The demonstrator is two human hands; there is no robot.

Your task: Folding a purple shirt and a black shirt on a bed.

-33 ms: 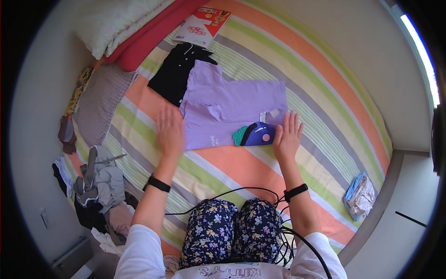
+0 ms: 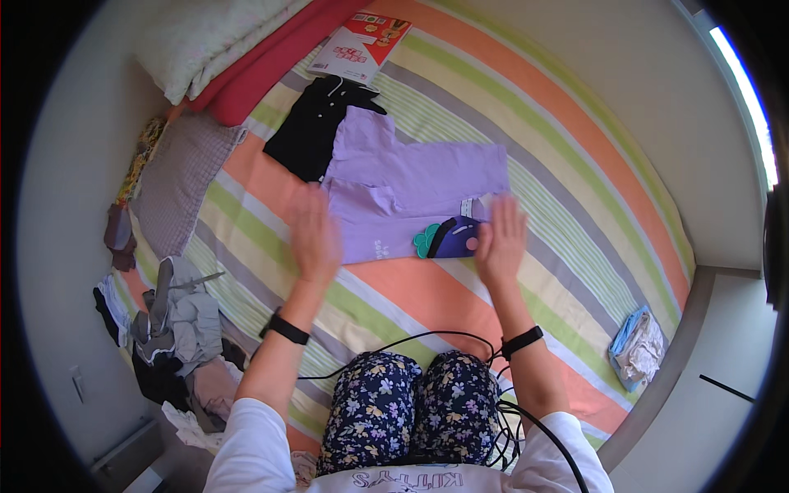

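Note:
A lilac T-shirt (image 2: 444,168) lies spread on the striped bed, folded partly over itself. Near its lower right is a dark blue patch (image 2: 452,238) with a green cloud-like top and a pink dot. My left hand (image 2: 316,237), blurred by motion, lies along the shirt's left edge with its fingers stretched out. At the right edge, my right hand (image 2: 503,240) is open, fingers extended and thumb over the end of the blue patch. Neither hand grips anything. A black collared shirt (image 2: 308,131) lies partly beneath the lilac one at its upper left.
Beyond the black shirt is a red and white book (image 2: 362,49), beside a red quilt (image 2: 246,90). A grey checked pillow (image 2: 177,185) and a heap of clothes (image 2: 189,329) are on the left. Folded cloths (image 2: 637,349) lie at the right. A black cable (image 2: 411,335) crosses near my knees.
My left hand has shifted right, onto the shirt's left edge. My right hand has moved slightly left, over the right edge. The shirt has barely moved.

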